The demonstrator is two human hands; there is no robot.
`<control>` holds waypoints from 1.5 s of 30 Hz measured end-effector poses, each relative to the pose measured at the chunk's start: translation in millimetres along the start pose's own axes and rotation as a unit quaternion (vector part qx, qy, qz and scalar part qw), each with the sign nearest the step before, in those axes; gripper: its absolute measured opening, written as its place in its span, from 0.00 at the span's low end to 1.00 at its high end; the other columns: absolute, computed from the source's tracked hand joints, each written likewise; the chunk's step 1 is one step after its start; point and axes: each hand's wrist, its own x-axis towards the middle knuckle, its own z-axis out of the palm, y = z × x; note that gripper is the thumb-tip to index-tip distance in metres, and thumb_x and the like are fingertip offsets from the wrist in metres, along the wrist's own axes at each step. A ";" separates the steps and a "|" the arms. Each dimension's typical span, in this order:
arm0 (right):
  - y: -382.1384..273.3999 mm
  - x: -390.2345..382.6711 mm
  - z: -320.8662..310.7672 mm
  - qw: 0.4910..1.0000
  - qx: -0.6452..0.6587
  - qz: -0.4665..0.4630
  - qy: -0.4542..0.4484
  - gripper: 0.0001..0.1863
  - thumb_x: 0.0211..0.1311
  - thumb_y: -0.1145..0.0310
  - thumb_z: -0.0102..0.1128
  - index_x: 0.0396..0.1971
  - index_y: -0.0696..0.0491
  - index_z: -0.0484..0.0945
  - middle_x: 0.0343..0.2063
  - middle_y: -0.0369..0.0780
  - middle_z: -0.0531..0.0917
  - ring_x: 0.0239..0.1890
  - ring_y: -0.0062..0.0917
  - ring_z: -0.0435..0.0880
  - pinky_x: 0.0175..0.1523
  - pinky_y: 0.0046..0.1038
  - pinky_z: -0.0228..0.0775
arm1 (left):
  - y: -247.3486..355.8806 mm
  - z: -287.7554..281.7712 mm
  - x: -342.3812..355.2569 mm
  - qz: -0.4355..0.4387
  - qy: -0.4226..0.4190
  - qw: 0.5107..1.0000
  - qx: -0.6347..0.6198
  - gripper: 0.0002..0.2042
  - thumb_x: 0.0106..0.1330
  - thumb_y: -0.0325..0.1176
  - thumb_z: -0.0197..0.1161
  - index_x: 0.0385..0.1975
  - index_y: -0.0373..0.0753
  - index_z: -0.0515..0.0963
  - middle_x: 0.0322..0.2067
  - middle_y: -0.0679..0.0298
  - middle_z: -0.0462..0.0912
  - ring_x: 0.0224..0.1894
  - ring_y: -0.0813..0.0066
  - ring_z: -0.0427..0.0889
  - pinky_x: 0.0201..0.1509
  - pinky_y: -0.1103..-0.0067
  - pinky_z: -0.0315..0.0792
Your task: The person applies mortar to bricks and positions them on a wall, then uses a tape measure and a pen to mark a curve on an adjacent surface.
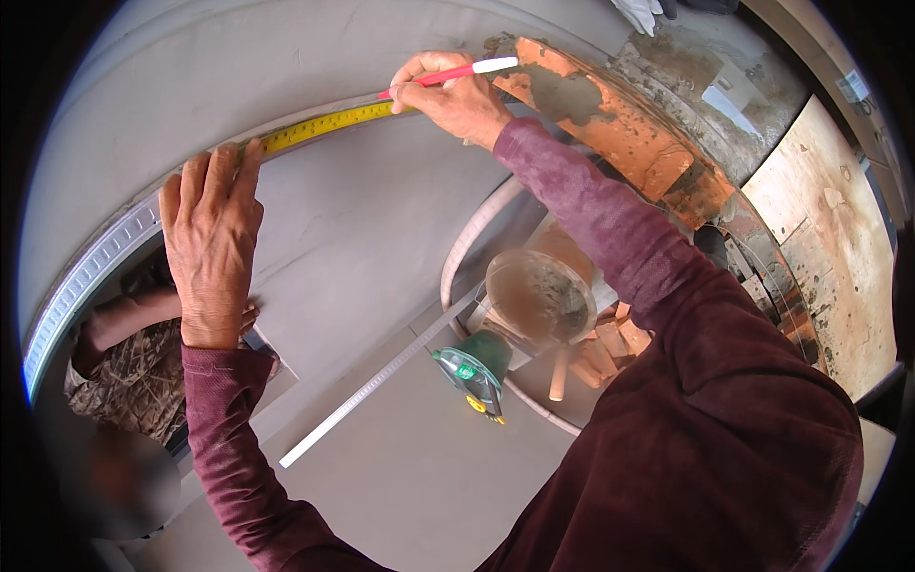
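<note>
My left hand [210, 229] is at the left, its fingers curled over a grey ledge and the near end of a yellow tape measure [324, 121], pressing on it. A perforated metal strip [95, 253] runs along the edge to its left. My right hand [448, 100] grips a red-and-white marker [494, 64] at the tape's far end, the marker's red tip beside the tape. The tape lies along the curved edge of a smooth grey surface [238, 57]; what is under my right fingers is partly hidden.
Orange bricks with mortar [629, 143] line the upper right. Below are a mortar bucket [538, 296], green pail [477, 362], long straightedge [353, 400], coiled hose [462, 238] and loose bricks [605, 353]. Another person [124, 381] is at lower left. A pale board [810, 267] is at right.
</note>
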 end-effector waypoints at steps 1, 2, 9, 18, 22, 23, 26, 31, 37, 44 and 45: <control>1.7 -0.6 0.3 1.000 -0.001 -0.003 -0.003 0.08 0.55 0.65 0.62 0.29 0.54 0.83 0.28 0.35 0.87 0.35 0.20 0.86 0.44 0.24 0.76 | 0.3 1.4 0.4 0.000 0.003 1.000 -0.003 0.27 0.54 0.25 0.68 0.58 0.45 0.78 0.51 0.68 0.77 0.57 0.69 0.73 0.64 0.68 0.69; 2.9 -0.8 0.3 1.000 -0.003 -0.006 -0.007 0.08 0.55 0.65 0.63 0.29 0.54 0.83 0.28 0.35 0.87 0.35 0.20 0.86 0.44 0.24 0.76 | 0.6 2.5 0.9 0.000 0.006 1.000 -0.005 0.27 0.54 0.25 0.68 0.58 0.45 0.78 0.51 0.68 0.77 0.57 0.69 0.73 0.64 0.68 0.69; 8.3 0.6 3.4 0.999 -0.013 0.001 -0.031 0.08 0.60 0.69 0.64 0.34 0.58 0.82 0.32 0.40 0.88 0.41 0.24 0.88 0.50 0.26 0.79 | 2.3 1.8 1.4 -0.007 -0.001 1.000 -0.004 0.26 0.54 0.24 0.68 0.57 0.45 0.79 0.52 0.68 0.77 0.57 0.70 0.73 0.64 0.69 0.69; 9.3 -0.9 4.4 1.000 -0.003 0.004 -0.006 0.10 0.53 0.64 0.65 0.31 0.53 0.84 0.28 0.35 0.87 0.33 0.19 0.83 0.41 0.25 0.74 | 2.6 -0.9 3.9 -0.005 -0.001 1.000 0.013 0.26 0.56 0.24 0.68 0.58 0.46 0.79 0.52 0.68 0.77 0.57 0.70 0.73 0.64 0.70 0.70; 12.4 -0.8 9.8 1.000 -0.020 0.004 -0.006 0.10 0.53 0.64 0.65 0.31 0.53 0.84 0.28 0.35 0.88 0.33 0.19 0.83 0.41 0.24 0.74 | 3.9 3.4 -1.6 -0.014 -0.004 1.000 0.011 0.26 0.56 0.24 0.68 0.58 0.46 0.79 0.52 0.68 0.77 0.57 0.70 0.73 0.65 0.70 0.70; 12.5 -1.1 9.3 1.000 -0.021 0.003 -0.003 0.09 0.53 0.64 0.65 0.31 0.54 0.84 0.28 0.35 0.88 0.33 0.19 0.83 0.41 0.24 0.74 | 4.0 3.4 -0.5 -0.014 -0.005 1.000 0.010 0.25 0.57 0.24 0.68 0.58 0.46 0.79 0.52 0.68 0.77 0.57 0.70 0.73 0.65 0.70 0.70; 8.2 -2.4 9.1 1.000 -0.020 -0.012 0.004 0.10 0.53 0.64 0.65 0.31 0.54 0.84 0.28 0.35 0.87 0.32 0.19 0.83 0.41 0.25 0.74 | 4.1 3.0 0.8 -0.014 -0.005 1.000 0.010 0.25 0.57 0.25 0.68 0.58 0.46 0.79 0.52 0.68 0.78 0.57 0.70 0.74 0.65 0.70 0.70; 5.6 -2.7 9.8 1.000 -0.025 -0.009 0.011 0.09 0.54 0.65 0.65 0.32 0.54 0.84 0.28 0.35 0.88 0.33 0.20 0.84 0.42 0.25 0.75 | 3.3 4.1 0.4 -0.012 0.003 1.000 0.014 0.25 0.57 0.25 0.69 0.58 0.46 0.79 0.53 0.68 0.78 0.57 0.70 0.74 0.65 0.70 0.70; 3.1 -3.6 10.7 0.999 -0.049 -0.016 0.007 0.10 0.55 0.65 0.65 0.32 0.55 0.84 0.30 0.37 0.88 0.34 0.21 0.85 0.43 0.26 0.76 | 4.4 6.8 -1.5 -0.018 0.008 1.000 0.010 0.25 0.56 0.26 0.69 0.57 0.46 0.79 0.53 0.68 0.78 0.57 0.70 0.74 0.65 0.70 0.70; 11.0 -4.8 19.9 0.990 0.036 -0.083 0.106 0.08 0.61 0.68 0.63 0.33 0.57 0.84 0.30 0.38 0.88 0.37 0.21 0.87 0.44 0.24 0.79 | 3.4 4.5 0.9 -0.001 0.027 1.000 0.009 0.25 0.56 0.25 0.67 0.57 0.44 0.79 0.49 0.68 0.77 0.54 0.70 0.74 0.61 0.70 0.70; 12.4 -4.6 17.7 0.988 0.036 -0.084 0.122 0.07 0.62 0.68 0.63 0.33 0.57 0.84 0.30 0.39 0.88 0.36 0.21 0.87 0.45 0.24 0.79 | 3.0 4.8 1.3 -0.001 0.031 0.999 0.007 0.24 0.56 0.25 0.66 0.57 0.44 0.79 0.49 0.68 0.77 0.54 0.70 0.74 0.61 0.70 0.70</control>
